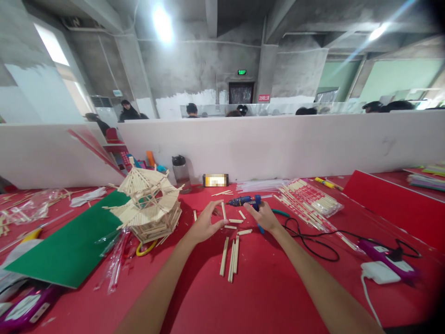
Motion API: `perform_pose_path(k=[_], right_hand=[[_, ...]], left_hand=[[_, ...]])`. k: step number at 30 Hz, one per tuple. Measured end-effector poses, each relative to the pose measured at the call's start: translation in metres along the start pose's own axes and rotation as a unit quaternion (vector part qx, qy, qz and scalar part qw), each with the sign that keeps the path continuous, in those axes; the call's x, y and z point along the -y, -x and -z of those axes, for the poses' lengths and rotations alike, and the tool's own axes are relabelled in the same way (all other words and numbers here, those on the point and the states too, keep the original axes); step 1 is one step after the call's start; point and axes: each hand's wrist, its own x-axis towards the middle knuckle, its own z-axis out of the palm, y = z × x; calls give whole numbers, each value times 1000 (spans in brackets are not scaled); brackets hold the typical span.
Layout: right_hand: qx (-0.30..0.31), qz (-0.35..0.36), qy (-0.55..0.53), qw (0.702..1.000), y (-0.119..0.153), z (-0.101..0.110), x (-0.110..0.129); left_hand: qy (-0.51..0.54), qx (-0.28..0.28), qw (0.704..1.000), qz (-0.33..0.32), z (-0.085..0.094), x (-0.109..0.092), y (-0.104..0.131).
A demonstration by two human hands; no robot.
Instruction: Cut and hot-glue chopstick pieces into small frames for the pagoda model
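My left hand (pixel 206 223) pinches a short wooden stick (pixel 224 210) between thumb and fingers, holding it nearly upright over the red table (pixel 201 287). Wrapped round the handle of a blue glue gun (pixel 243 201) is my right hand (pixel 264 217). The gun's nozzle points left, close to the top of the stick. Short stick pieces (pixel 235 221) lie just under and right of my left hand. Nearer to me, longer sticks (pixel 231 260) lie roughly lengthwise. To the left stands a tiered wooden stick model (pixel 149 204) with a pointed roof.
A green board (pixel 69 246) lies at left, yellow-handled tool beside the model. A bottle (pixel 181 172) and a lit phone (pixel 215 180) stand by the white partition (pixel 278 144). At right are packaged sticks (pixel 313 199), a black cable (pixel 313 253) and a purple power strip (pixel 389 262). People sit beyond.
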Motion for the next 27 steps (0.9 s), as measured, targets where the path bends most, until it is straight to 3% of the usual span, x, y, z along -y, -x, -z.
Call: perform_pose_path(k=[9, 27], right_hand=[[20, -26, -32, 999, 1, -1, -4], [25, 33, 18, 999, 0, 2, 1]], left_hand=[[-6, -3, 1000, 4, 1, 0, 0], [-2, -10, 1000, 0, 1, 2, -1]])
